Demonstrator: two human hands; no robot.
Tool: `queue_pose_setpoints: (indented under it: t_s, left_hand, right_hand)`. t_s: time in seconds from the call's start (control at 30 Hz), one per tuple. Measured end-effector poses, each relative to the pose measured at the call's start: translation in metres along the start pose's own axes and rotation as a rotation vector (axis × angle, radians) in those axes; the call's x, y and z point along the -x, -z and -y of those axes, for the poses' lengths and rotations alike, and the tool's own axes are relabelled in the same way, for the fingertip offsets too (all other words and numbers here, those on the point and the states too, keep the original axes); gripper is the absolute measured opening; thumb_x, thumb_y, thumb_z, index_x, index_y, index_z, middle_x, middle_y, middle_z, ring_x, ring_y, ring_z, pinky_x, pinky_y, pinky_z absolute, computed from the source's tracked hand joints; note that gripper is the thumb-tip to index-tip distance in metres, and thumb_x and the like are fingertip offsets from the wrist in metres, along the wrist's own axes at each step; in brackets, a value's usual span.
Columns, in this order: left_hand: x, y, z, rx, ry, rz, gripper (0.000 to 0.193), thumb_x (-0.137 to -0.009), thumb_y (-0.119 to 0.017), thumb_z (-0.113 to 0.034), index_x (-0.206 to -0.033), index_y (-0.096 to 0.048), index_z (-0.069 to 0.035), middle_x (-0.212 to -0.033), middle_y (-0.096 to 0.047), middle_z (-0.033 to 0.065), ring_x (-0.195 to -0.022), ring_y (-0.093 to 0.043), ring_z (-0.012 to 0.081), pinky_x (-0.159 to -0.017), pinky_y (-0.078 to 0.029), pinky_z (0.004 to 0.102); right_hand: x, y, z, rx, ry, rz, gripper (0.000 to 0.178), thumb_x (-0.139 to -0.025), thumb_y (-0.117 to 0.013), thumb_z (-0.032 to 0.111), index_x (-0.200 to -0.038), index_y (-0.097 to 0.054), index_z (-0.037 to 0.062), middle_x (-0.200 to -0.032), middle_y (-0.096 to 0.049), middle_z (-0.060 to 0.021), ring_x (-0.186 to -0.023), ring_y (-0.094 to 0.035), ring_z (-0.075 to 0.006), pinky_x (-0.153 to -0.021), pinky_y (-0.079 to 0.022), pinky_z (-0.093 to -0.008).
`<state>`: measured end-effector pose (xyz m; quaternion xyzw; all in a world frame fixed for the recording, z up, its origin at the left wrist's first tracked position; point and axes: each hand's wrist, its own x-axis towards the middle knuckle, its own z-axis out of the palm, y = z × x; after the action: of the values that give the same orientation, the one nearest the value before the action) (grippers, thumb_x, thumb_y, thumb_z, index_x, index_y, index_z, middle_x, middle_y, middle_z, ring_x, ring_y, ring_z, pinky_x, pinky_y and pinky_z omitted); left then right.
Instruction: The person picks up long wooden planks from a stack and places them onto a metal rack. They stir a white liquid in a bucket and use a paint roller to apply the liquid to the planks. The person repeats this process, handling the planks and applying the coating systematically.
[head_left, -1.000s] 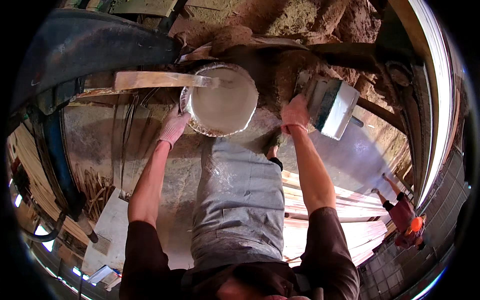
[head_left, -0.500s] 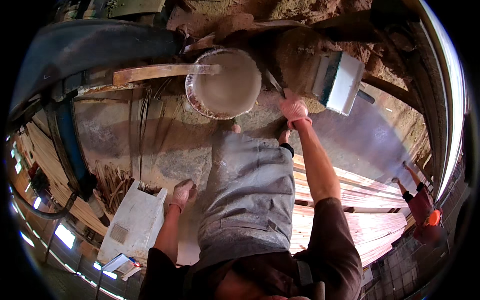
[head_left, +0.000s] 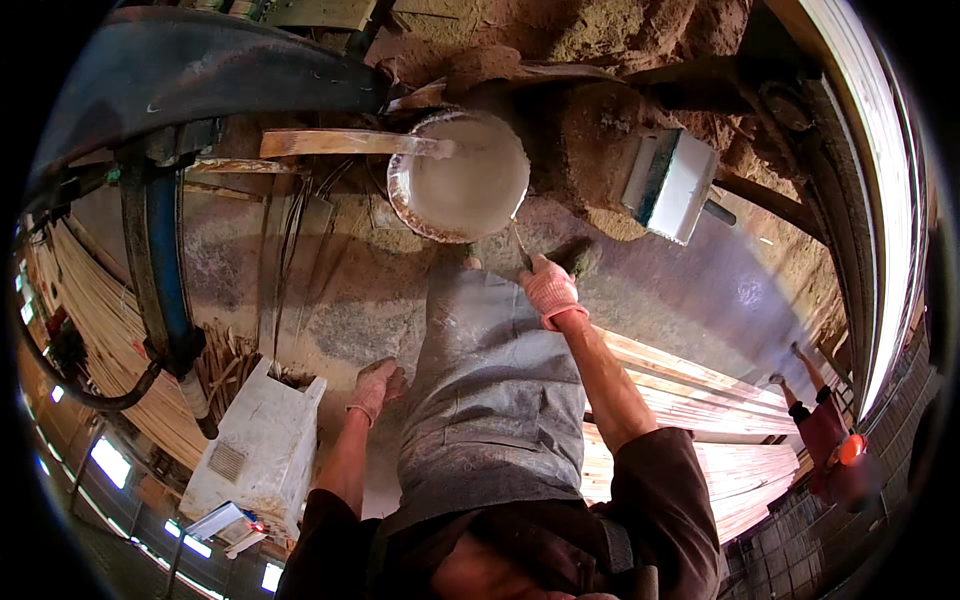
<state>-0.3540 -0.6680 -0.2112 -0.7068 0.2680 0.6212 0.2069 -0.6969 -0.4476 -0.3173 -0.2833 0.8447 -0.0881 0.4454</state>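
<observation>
My right hand [head_left: 551, 290], in a pinkish knit glove, is closed round the handle end of a thin narrow-bladed tool [head_left: 521, 246]. The tool points up toward the bucket's lower right rim; its exact kind is hard to make out. A round white bucket [head_left: 400, 190] with a crusted rim holds pale, creamy liquid [head_left: 475, 165]. One end of a flat wooden stick [head_left: 340, 143] lies in the liquid, and the rest juts out leftward. Beside the grey apron [head_left: 490, 400] hangs my gloved left hand [head_left: 376, 388], fingers loosely bent and apart, with nothing visible in it.
A white box-shaped pan [head_left: 680, 188] with a teal side stands right of the bucket. Dark machine parts [head_left: 160, 250] rise at left, near a white cabinet [head_left: 255, 440]. Long wooden strips [head_left: 700, 460] lie at right. Another person [head_left: 825, 430] is at far right.
My right hand has come down and left with the narrow-bladed tool, from the bucket's right side to below its rim. My left hand hangs in nearly the same place.
</observation>
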Motion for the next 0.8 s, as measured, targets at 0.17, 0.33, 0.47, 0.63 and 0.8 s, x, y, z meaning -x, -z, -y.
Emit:
queue_pose_setpoints:
  t_s: [0.17,0.33,0.47,0.63,0.8]
  left_hand:
    - [-0.036,0.014,0.009,0.023,0.03,0.088,0.042,-0.093,-0.07,-0.029,-0.125,-0.063,-0.002,-0.11,-0.071,0.0138,-0.09,-0.071,0.0266,-0.069,-0.058,0.0378]
    - [0.019,-0.022,-0.029,0.194,-0.032,-0.002,0.023,-0.096,-0.061,-0.017,-0.076,-0.051,-0.012,-0.071,-0.049,-0.0025,-0.057,-0.044,0.0094,-0.052,-0.041,0.0284]
    - [-0.018,0.025,0.026,0.103,-0.074,0.155,0.022,-0.098,-0.062,-0.026,-0.097,-0.063,-0.004,-0.084,-0.064,0.0049,-0.079,-0.064,0.0196,-0.072,-0.055,0.0385]
    - [0.004,0.007,0.025,0.195,-0.03,0.116,0.03,-0.098,-0.059,-0.023,-0.072,-0.05,-0.014,-0.068,-0.046,-0.0022,-0.057,-0.043,0.0124,-0.059,-0.044,0.0313]
    - [0.008,0.005,0.024,0.176,-0.007,0.116,0.027,-0.098,-0.06,-0.024,-0.073,-0.053,-0.013,-0.069,-0.051,0.0001,-0.059,-0.051,0.0158,-0.061,-0.047,0.0317]
  right_hand:
    - [-0.007,0.021,0.038,-0.013,0.002,0.12,0.036,-0.094,-0.059,0.037,-0.113,-0.067,0.0079,-0.104,-0.071,-0.0229,-0.1,-0.067,-0.0425,-0.088,-0.053,-0.0475]
    - [-0.023,0.059,0.07,-0.08,0.059,-0.004,0.04,-0.095,-0.057,0.036,-0.123,-0.063,0.0077,-0.111,-0.068,-0.0231,-0.103,-0.067,-0.0371,-0.089,-0.053,-0.0461]
    - [-0.027,0.083,0.064,0.214,0.183,-0.054,0.039,-0.1,-0.051,0.034,-0.127,-0.06,0.0076,-0.118,-0.066,-0.0219,-0.113,-0.063,-0.039,-0.093,-0.052,-0.048]
    - [-0.009,0.094,0.049,-0.273,-0.144,-0.258,0.044,-0.1,-0.052,0.039,-0.133,-0.061,0.0109,-0.128,-0.065,-0.0195,-0.119,-0.06,-0.0402,-0.1,-0.048,-0.0459]
    - [0.068,0.161,0.057,-0.63,-0.294,-0.463,0.044,-0.097,-0.06,0.028,-0.135,-0.06,0.0069,-0.124,-0.068,-0.0204,-0.116,-0.065,-0.0337,-0.101,-0.048,-0.0387]
